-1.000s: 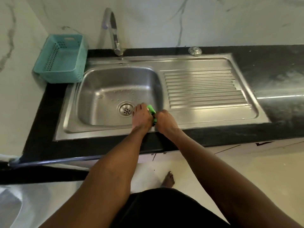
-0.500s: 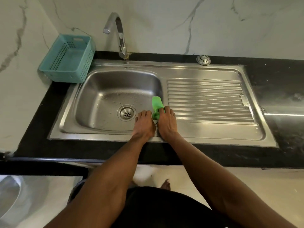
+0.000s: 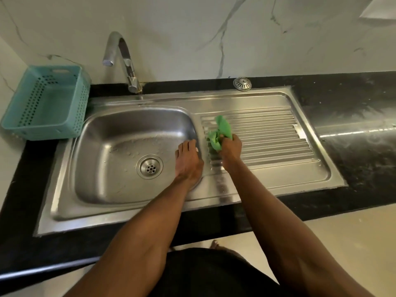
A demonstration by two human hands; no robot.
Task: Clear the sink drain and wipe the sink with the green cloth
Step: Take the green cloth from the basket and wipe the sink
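Green cloth (image 3: 220, 133) bunched over ribbed drainboard (image 3: 267, 133); drain (image 3: 150, 167) uncovered.

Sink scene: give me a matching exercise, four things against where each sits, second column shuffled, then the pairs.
1. green cloth
2. teal basket
3. loose strainer cap
4. left hand

A. on the counter behind the drainboard
B. gripped in the right hand over the drainboard ribs
C. on the basin's right edge
D. on the counter left of the sink

Pairs: 1-B, 2-D, 3-A, 4-C
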